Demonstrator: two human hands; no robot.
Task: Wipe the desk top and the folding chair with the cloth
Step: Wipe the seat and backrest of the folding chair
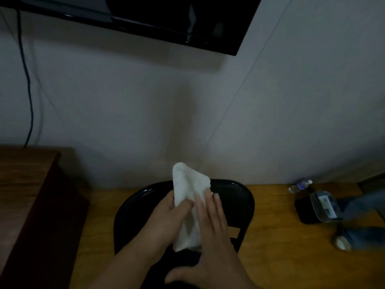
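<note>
1. Dim light covers a plain white wall [125, 101], with the lower corner of a black wall-mounted screen [177, 19] at the top and a dark cable [28, 84] hanging down the wall at the left.
2. At the left edge of the view stands the brown wooden bench [23, 178]; its top surface and its dark reddish side panel both show.
3. On the yellow-brown wooden floor [277, 236] stands the black metal folding chair [233, 197], its curved backrest toward the wall.
4. The white folded cloth [189, 197] is held up over the chair's backrest, its top end rising above the rim; whether it touches the chair I cannot tell.
5. The left hand [164, 220] has its grip on the cloth's left side, thumb curled across the fabric.
6. The right hand [212, 232] lies flat against the cloth's right side with straight fingers, closed round nothing.
7. Toward the floor's right edge, near the wall, a clear plastic water bottle [301, 186] lies beside a black block-shaped object [308, 211], with blue denim fabric [362, 222] just beside them.
</note>
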